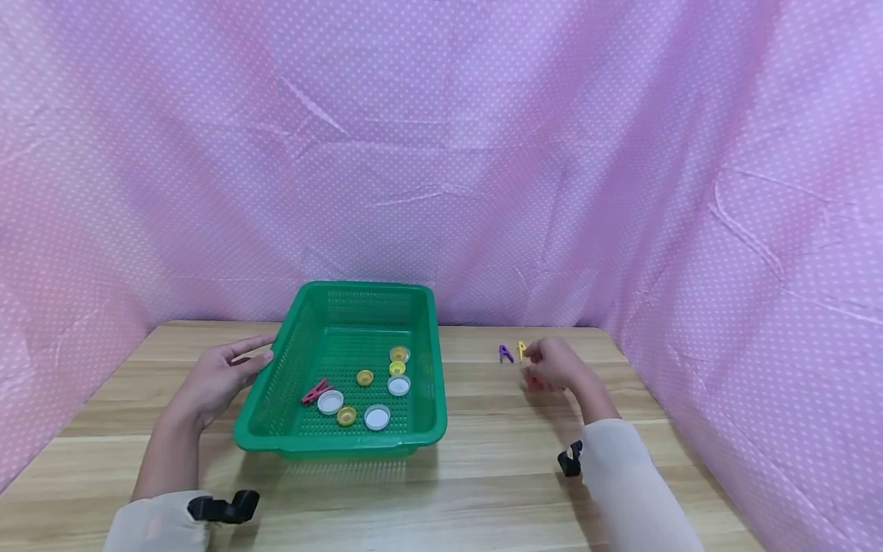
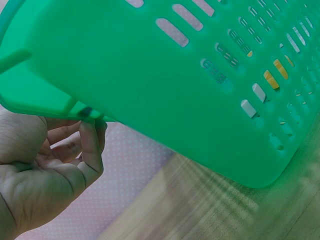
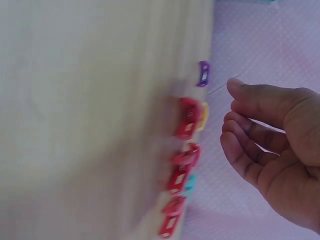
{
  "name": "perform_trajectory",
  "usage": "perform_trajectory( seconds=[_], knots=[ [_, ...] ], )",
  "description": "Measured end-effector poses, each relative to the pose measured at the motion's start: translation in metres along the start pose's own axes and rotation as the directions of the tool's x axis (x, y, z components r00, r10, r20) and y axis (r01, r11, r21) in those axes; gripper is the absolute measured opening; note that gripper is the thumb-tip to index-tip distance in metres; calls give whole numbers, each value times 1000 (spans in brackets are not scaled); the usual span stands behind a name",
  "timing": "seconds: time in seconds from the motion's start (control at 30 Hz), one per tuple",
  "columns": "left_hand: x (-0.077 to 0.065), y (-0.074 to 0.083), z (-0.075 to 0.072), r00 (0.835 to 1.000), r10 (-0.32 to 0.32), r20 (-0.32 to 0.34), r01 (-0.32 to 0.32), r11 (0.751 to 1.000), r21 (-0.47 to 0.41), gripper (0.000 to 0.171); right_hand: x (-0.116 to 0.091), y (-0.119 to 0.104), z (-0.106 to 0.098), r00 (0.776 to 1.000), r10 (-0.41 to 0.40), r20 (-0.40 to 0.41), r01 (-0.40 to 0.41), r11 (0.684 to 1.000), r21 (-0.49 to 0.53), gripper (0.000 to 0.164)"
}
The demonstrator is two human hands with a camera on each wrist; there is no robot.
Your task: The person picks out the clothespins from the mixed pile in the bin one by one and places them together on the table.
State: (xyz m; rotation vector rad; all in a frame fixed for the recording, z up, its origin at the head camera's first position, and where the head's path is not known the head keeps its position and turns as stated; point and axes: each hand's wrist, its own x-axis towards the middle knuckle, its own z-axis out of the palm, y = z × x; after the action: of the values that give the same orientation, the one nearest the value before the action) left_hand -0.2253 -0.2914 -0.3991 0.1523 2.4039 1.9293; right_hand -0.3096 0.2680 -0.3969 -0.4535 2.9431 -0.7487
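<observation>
A green plastic basket (image 1: 345, 444) stands on the table, and my left hand (image 1: 214, 379) holds its left rim. In the left wrist view the fingers (image 2: 91, 147) curl up against the underside of that rim. On the basket floor lie a pinkish-red clothespin (image 1: 317, 392), white caps (image 1: 377, 417) and yellow caps (image 1: 346, 416). My right hand (image 1: 557, 364) hovers over small clothespins at the table's right, fingers loosely bent with nothing between them. Near it are a purple clothespin (image 1: 506, 353), a yellow clothespin (image 1: 520, 349) and several red clothespins (image 3: 179, 179), partly hidden in the head view.
A teal clothespin (image 3: 189, 184) shows behind the red ones in the right wrist view. Pink dotted cloth (image 1: 441, 169) hangs behind the wooden table (image 1: 483, 491) and along both sides. Each sleeve cuff carries a black mount (image 1: 224, 508).
</observation>
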Motion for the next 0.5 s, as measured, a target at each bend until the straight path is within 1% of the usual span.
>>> perform_trajectory(
  seconds=[0.1, 0.17, 0.23, 0.37, 0.43, 0.5],
  knots=[
    [0, -1, -1, 1000, 3, 6, -3, 1000, 3, 68, 7, -15, -10, 1000, -31, -3, 31, 999, -21, 36],
    [-1, -1, -1, 1000, 2, 7, -2, 1000, 5, 68, 13, -25, -17, 998, -65, -21, 63, 996, -67, 35],
    [-1, -1, -1, 1000, 0, 6, 0, 1000, 6, 68, 18, -36, -25, 996, -88, -30, 85, 992, -91, 33],
    [-1, 0, -1, 1000, -7, 0, 7, 1000, 14, 69, 27, -60, -39, 993, -108, -44, 103, 989, -110, 33],
    [0, 0, -1, 1000, -5, -1, 5, 1000, 21, 69, 31, -71, -45, 990, -131, -49, 125, 985, -120, 33],
    [0, 0, -1, 1000, -3, -2, 3, 1000, 24, 68, 34, -83, -50, 989, -141, -49, 135, 985, -110, 34]
  ],
)
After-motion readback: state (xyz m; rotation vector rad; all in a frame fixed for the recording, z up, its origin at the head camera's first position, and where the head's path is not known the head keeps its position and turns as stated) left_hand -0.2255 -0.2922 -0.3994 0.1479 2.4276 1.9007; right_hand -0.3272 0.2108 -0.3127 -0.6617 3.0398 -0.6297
